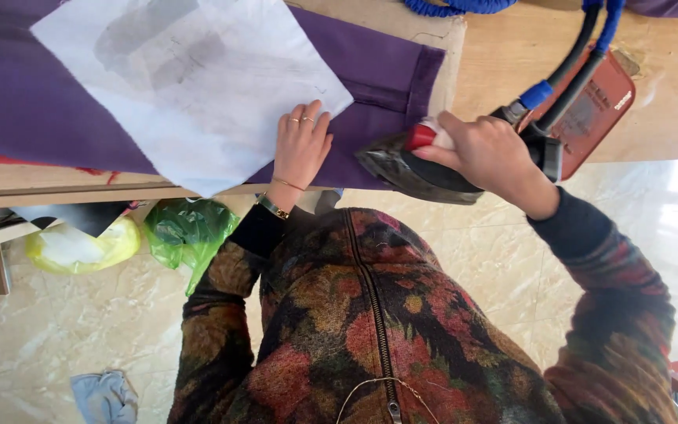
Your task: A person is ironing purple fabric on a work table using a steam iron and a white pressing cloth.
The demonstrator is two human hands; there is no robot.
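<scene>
Wooden worktable [512,55] above marble floor [64,322]

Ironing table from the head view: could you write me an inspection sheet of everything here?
Surface: wooden table, bare at the right.
Job's things: purple fabric lies flat; a white cloth lies on it; a dark iron sits at the fabric's edge.
Clutter: a red iron rest on the table.
Hands: left hand presses flat on the white cloth's corner; right hand grips the iron's handle.
Cables: black hose and blue cord run from the iron across the table.
Surroundings: marble-look floor with a green bag, a yellow bag and a grey rag.
</scene>
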